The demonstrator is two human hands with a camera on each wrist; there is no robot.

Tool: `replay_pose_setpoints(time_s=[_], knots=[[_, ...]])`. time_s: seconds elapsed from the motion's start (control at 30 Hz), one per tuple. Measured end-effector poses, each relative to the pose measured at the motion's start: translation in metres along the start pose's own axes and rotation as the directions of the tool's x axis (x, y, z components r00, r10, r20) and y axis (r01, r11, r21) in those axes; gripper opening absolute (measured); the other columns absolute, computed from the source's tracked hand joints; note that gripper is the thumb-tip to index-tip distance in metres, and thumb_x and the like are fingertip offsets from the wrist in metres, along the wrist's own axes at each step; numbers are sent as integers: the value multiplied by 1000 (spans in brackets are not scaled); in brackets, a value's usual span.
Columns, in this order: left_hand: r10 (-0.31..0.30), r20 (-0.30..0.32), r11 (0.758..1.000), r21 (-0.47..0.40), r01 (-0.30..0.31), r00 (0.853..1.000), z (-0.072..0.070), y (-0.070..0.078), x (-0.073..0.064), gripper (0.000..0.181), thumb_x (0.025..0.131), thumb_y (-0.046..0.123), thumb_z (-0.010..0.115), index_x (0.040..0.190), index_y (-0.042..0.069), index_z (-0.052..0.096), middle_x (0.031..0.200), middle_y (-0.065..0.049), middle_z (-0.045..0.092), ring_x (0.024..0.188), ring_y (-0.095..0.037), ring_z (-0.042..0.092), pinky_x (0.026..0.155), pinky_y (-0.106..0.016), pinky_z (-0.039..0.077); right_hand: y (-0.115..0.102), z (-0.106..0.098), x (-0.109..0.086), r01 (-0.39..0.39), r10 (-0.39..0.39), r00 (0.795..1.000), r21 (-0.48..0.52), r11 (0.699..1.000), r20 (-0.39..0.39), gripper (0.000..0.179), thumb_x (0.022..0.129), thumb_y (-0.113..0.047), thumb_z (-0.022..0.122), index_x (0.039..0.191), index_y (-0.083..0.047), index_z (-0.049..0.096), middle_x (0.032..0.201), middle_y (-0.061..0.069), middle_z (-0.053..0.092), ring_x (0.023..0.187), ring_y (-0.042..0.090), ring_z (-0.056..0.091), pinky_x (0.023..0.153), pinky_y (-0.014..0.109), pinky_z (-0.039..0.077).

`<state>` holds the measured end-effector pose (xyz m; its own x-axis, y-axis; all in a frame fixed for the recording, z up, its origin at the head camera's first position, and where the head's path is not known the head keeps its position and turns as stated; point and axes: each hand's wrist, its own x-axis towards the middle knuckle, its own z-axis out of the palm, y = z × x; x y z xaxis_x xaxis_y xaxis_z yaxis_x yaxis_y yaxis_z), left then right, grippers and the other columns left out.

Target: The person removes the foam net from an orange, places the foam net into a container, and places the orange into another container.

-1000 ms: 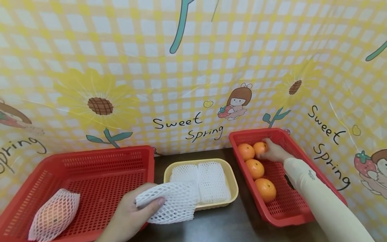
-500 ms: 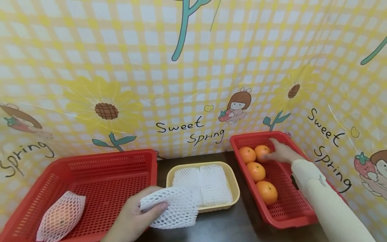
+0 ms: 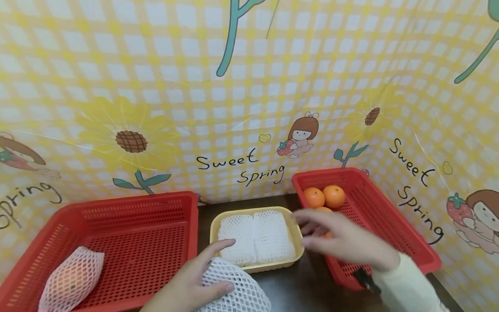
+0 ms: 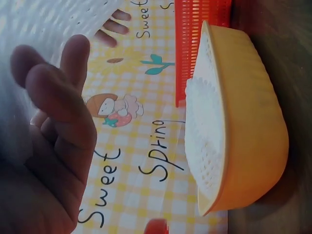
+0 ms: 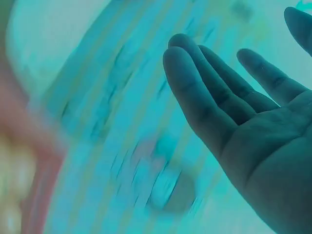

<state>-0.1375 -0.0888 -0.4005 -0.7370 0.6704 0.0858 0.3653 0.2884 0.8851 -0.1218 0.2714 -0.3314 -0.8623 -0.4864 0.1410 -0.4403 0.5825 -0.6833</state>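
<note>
A white foam net sleeve bulges below my left hand, which holds it with the thumb across its mesh. The index finger points out straight above the net. In the left wrist view the fingers curl beside the pale mesh. My right hand hovers between the tan tray and the right red basket, with nothing in it. Its fingers are spread in the right wrist view. Behind it are two oranges and part of another.
Two stacks of flat foam nets fill the tan tray. In the left red basket lies a net-wrapped orange. A yellow checked cloth stands behind the dark table.
My right hand has left the far orange and swung left and nearer, toward the tray. The net in my left hand has dropped lower and rounded out, and the index finger has lifted off it.
</note>
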Motion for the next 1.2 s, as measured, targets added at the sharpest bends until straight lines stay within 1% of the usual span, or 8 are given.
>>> replay_pose_setpoints(time_s=[0.17,0.3,0.47,0.63,0.77,0.93,1.07,1.2], knots=[[42,61,999,-9,-42,997,4,3,2,67,97,34,69,154,37,34,134,-5,62,116,-26,60,96,-54,45,-24,57,-7,282,-291,948,84,956,131,33,101,-22,64,134,-19,56,130,-5,61,112,11,61,92,32,51],[120,108,992,-39,-116,987,7,5,5,61,103,27,61,156,30,31,104,7,70,92,-12,68,89,-35,50,-24,93,-5,258,-359,903,368,893,238,23,103,-12,58,125,-16,57,136,0,56,123,12,51,95,31,49],[127,116,992,-9,-127,985,13,9,8,59,104,31,58,156,29,30,94,13,70,84,-7,67,85,-32,50,-18,121,1,216,-391,905,612,761,167,18,102,1,51,117,-5,61,110,14,61,106,6,53,90,25,48],[83,-36,995,-60,-85,996,20,9,11,57,104,26,59,155,26,34,96,5,68,80,-14,65,77,-32,52,-15,128,-2,177,-267,961,580,795,73,20,100,-1,56,117,-5,68,108,8,69,104,7,58,92,28,49],[-24,-236,984,-175,-19,972,27,9,15,58,105,21,57,155,30,28,128,-9,55,103,-28,61,82,-38,52,-12,125,-3,131,-80,990,572,809,-114,25,98,0,59,121,-3,68,115,11,69,99,14,63,86,30,52],[-64,-242,958,-286,-8,968,32,9,21,55,105,18,56,152,30,31,140,-20,43,106,-30,61,85,-38,52,-6,121,2,84,86,965,603,793,-248,32,97,1,59,130,3,63,112,25,66,82,18,67,72,34,57],[-29,-255,971,-235,-33,967,33,9,28,32,104,16,58,135,22,58,133,-11,53,102,-22,58,87,-39,48,-3,118,13,41,164,944,594,804,-288,34,97,0,60,131,1,63,108,19,68,78,17,65,70,32,57],[-6,-318,984,-168,-50,948,36,10,41,27,99,7,62,121,20,70,126,0,58,101,-21,51,87,-36,45,0,116,24,-25,274,888,555,831,-371,34,95,2,60,127,-4,69,82,9,60,60,12,51,58,23,47]])
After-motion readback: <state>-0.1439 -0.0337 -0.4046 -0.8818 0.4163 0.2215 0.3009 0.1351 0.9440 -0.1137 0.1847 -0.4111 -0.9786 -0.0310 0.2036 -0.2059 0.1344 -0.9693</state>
